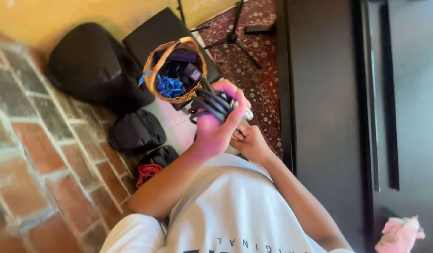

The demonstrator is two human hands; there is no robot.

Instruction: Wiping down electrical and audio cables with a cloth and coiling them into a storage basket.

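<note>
While held above the floor just beside the wicker basket, the bundle of dark cables sits coiled in the left hand; its loops hang out to the left of the palm, near the basket rim. Left hand: fingers curled shut around the coil, thumb over the top; grip firm. Right hand: lower, just beside the left wrist, fingers bent around what looks like a loose end of cable; how tightly they close cannot be told. Handling note, as judgement: the coil keeps best if the left hand stays clamped on the loops while the right guides the free end, keeping it clear of the basket. Basket: holds dark cables, a purple item and a blue cord. Surroundings: black padded bags against a brick wall; a red cord in a lower bag; patterned red rug; dark cabinet.
</note>
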